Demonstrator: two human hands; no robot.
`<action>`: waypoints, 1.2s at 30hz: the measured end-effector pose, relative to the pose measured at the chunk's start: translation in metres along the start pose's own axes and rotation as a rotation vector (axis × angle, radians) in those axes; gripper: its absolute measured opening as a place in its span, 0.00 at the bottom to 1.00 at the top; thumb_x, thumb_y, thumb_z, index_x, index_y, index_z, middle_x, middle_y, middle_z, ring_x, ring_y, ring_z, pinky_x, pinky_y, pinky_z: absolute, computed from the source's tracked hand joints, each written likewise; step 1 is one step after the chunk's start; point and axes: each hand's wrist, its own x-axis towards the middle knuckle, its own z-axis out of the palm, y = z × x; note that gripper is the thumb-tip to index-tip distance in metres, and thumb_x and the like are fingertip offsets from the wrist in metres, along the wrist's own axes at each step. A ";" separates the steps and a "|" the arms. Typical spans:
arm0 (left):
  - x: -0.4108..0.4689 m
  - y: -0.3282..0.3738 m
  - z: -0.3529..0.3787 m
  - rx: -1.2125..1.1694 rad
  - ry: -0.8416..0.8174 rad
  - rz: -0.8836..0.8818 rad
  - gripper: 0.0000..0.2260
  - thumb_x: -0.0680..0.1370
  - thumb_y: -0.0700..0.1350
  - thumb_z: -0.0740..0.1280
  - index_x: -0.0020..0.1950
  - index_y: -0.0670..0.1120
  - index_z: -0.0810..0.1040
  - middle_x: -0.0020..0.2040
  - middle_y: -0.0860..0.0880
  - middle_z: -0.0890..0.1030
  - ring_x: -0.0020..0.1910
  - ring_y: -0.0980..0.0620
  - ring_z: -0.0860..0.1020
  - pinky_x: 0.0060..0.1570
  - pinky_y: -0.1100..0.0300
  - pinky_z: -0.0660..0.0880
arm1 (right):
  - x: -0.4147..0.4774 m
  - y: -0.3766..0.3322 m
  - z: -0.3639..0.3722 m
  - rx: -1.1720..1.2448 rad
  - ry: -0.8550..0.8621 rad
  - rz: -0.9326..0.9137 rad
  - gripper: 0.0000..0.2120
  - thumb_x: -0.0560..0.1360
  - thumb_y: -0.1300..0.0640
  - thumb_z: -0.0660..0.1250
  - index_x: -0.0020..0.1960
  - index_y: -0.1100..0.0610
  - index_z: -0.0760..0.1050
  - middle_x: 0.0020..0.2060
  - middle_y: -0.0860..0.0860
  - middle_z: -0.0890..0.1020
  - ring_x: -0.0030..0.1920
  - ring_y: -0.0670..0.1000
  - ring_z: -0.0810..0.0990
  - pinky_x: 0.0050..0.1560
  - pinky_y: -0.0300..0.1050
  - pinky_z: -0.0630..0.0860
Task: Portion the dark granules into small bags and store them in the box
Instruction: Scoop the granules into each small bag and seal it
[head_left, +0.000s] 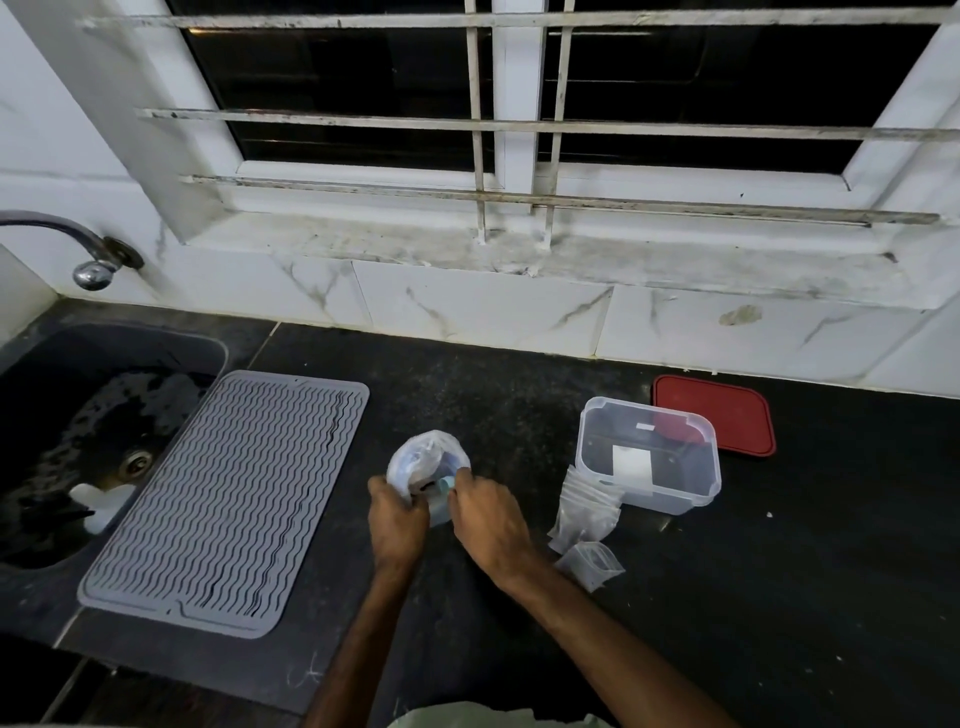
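Your left hand has its fingers curled on the rim of the plastic bag, left of the clear box. Your right hand pinches a teal item at its mouth. Small bags lean against the box's near-left corner.

free: counter behind bag | blocked right: box, small bags | left: mat

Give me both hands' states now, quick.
Left hand: fingers grip the plastic bag at its rim.
Right hand: fingers pinch the same bag's rim.
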 end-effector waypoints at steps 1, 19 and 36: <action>-0.001 0.001 0.000 0.011 -0.005 0.005 0.16 0.75 0.35 0.68 0.59 0.40 0.68 0.50 0.45 0.75 0.47 0.48 0.77 0.44 0.54 0.75 | 0.001 0.001 0.002 0.002 0.009 0.006 0.15 0.82 0.55 0.61 0.66 0.59 0.70 0.54 0.57 0.83 0.52 0.54 0.83 0.50 0.47 0.80; 0.018 -0.009 -0.020 0.063 -0.476 0.056 0.07 0.76 0.42 0.71 0.54 0.45 0.81 0.46 0.47 0.84 0.45 0.53 0.82 0.40 0.62 0.77 | 0.000 0.021 0.010 0.460 0.016 0.352 0.11 0.77 0.55 0.65 0.47 0.62 0.81 0.45 0.57 0.84 0.46 0.55 0.83 0.43 0.45 0.74; 0.008 -0.006 -0.008 -0.292 -0.297 -0.159 0.14 0.83 0.48 0.60 0.65 0.45 0.76 0.57 0.44 0.82 0.56 0.46 0.80 0.61 0.44 0.76 | -0.001 0.020 0.013 0.440 -0.075 0.278 0.09 0.77 0.55 0.67 0.46 0.60 0.81 0.43 0.54 0.85 0.42 0.50 0.82 0.42 0.45 0.79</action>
